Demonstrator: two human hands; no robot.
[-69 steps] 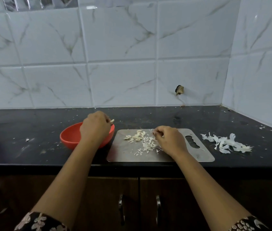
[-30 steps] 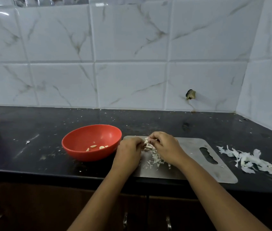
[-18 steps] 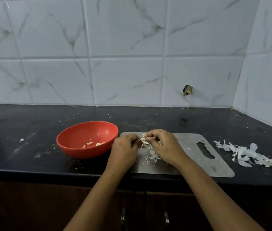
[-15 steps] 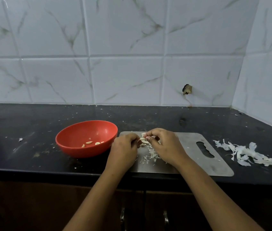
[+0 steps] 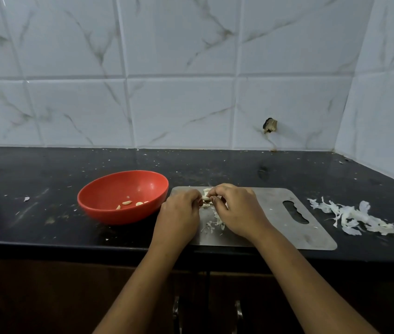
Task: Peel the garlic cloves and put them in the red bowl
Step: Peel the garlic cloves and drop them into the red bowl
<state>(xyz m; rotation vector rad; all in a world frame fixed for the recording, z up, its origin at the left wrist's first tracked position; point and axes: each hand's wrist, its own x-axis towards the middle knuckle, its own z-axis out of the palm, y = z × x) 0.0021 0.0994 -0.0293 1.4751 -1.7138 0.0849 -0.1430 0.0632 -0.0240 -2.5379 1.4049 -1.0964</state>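
A red bowl [image 5: 109,189] sits on the black counter and holds several peeled garlic cloves [image 5: 127,202]. To its right lies a steel cutting board [image 5: 273,203] with loose garlic pieces and skins [image 5: 215,221]. Over the board's left part my left hand [image 5: 179,213] and my right hand [image 5: 237,210] meet, both pinching one garlic clove [image 5: 206,197] between their fingertips. The clove is mostly hidden by the fingers.
A heap of white garlic skins [image 5: 352,216] lies on the counter right of the board. The black counter [image 5: 46,174] is speckled with small skin flakes. Tiled walls close the back and the right side. Cabinet door handles [image 5: 238,312] show below the counter edge.
My left hand came back from over the red bowl to the board and joined my right hand on a clove. Over the last half second the hands barely moved.
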